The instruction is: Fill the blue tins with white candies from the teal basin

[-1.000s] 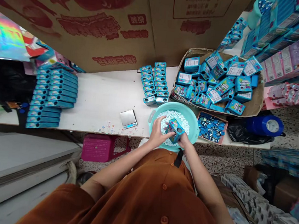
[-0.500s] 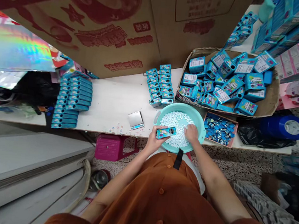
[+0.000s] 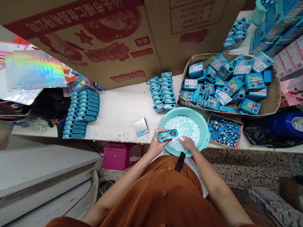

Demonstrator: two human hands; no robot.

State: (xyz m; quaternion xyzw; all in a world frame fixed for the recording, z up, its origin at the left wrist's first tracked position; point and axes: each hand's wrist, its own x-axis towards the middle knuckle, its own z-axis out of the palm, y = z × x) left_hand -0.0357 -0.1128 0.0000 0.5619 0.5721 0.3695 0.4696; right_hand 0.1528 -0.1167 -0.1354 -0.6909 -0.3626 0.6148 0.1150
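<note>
My left hand (image 3: 156,143) is wrapped round a small blue printed tin (image 3: 164,135), held tilted over the near left part of a mint-green basin (image 3: 207,134). A round dark opening shows at the tin's right end. Small white candies (image 3: 192,126) cover much of the basin's floor. My right hand (image 3: 188,143) is over the candies, just right of the tin, its fingers drawn together and pointing at it. Whatever lies between those fingertips is too small to make out.
A small scale (image 3: 140,126) lies left of the basin. Blue tins stand in rows (image 3: 162,92) behind and in a stack (image 3: 82,115) at left. A cardboard tray (image 3: 273,104) of tins and a box of round caps (image 3: 224,131) are at right. A large carton (image 3: 152,23) rises behind.
My right hand has moved left from among the candies toward the tin's open end. The tin stays in my left hand. The whole view has shifted slightly.
</note>
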